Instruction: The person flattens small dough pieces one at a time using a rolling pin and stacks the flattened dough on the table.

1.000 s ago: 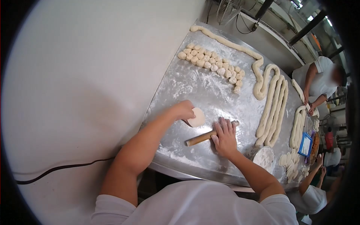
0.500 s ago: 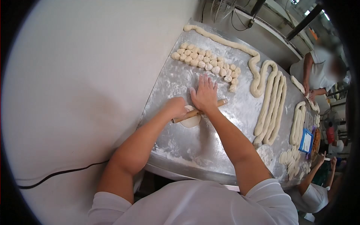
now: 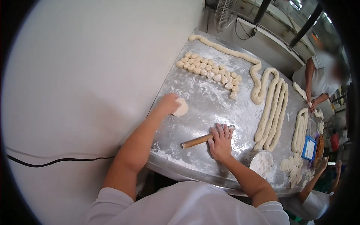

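A thin round dough wrapper (image 3: 181,108) is pinched at its left edge in my left hand (image 3: 168,104), near the table's left side. My right hand (image 3: 222,144) lies over the right part of a wooden rolling pin (image 3: 197,141), its fingers across the far side and its thumb on the near side. The pin rests at a slant on the floured metal table (image 3: 198,161). Beyond my hands sit rows of small dough balls (image 3: 206,69), several of them dusted with flour.
Long dough ropes (image 3: 275,116) lie folded at the right, with one running along the back edge. A bowl of flour (image 3: 261,164), flat dough pieces (image 3: 292,167) and a blue-rimmed container (image 3: 309,148) are at the right. Two people work there. A fan (image 3: 225,15) stands behind.
My left hand has moved away from the pin, up and left, with the dough wrapper. My right hand and the rolling pin have come nearer to my body and rightward.
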{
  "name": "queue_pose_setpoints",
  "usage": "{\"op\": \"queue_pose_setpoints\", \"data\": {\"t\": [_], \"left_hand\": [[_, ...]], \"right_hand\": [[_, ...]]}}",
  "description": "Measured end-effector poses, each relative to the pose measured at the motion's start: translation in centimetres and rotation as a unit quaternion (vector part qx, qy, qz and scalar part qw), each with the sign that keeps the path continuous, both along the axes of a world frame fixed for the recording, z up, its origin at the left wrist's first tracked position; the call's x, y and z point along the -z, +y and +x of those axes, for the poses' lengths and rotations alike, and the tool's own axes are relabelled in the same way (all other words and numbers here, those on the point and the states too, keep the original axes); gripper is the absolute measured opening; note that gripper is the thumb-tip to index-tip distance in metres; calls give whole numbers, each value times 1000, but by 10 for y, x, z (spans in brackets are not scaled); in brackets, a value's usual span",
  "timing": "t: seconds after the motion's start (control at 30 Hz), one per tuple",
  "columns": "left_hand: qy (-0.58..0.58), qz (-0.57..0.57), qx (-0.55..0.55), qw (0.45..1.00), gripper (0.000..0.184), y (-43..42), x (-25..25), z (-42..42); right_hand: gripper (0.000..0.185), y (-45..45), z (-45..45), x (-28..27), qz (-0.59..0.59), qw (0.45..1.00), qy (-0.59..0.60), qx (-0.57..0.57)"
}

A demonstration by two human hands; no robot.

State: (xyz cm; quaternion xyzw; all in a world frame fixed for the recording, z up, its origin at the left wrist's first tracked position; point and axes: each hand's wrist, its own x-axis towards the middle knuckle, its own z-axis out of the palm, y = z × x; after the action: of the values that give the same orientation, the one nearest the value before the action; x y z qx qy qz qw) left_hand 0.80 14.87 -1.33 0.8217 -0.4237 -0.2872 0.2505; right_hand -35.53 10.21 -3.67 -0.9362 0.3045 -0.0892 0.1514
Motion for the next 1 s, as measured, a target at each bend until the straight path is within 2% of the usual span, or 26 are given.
{"op": "queue_pose_setpoints", "data": {"t": [0.03, 0.13, 0.23, 0.4, 0.53, 0.63, 0.67, 0.77, 0.87, 1.0], "left_hand": [[0, 1, -25, 1000, 32, 4, -7, 7], [-174, -40, -71, 981, 29, 0, -2, 17], [-259, -155, -21, 953, 28, -23, -17, -6], [-111, -160, 143, 970, 35, -98, 3, -93], [-69, -142, 164, 974, 39, -170, 13, -171], [-105, -149, 148, 972, 36, -203, 28, -189], [-126, -152, 140, 970, 35, -208, 34, -189], [-89, -146, 121, 978, 33, -195, 34, -170], [-74, -154, 106, 980, 34, -153, 26, -120], [-87, -53, 166, 981, 36, -89, 9, -60]], "right_hand": [[58, -1, 1, 0, 1, 1000, -4, 1], [58, -2, 4, -2, 1, 1000, -16, 2], [57, -3, 3, -3, -8, 999, -34, 1], [57, -4, 3, -2, -5, 999, -38, 3], [58, -5, 2, 1, 2, 999, -36, 5], [56, -5, 3, 0, -10, 1000, -27, 11], [56, -5, 4, -2, -6, 1000, -27, 13], [56, -8, 4, -4, 4, 1000, -27, 10], [57, -6, 5, -1, 6, 999, -35, 10], [57, -7, 3, -1, 1, 999, -34, 9]]}}
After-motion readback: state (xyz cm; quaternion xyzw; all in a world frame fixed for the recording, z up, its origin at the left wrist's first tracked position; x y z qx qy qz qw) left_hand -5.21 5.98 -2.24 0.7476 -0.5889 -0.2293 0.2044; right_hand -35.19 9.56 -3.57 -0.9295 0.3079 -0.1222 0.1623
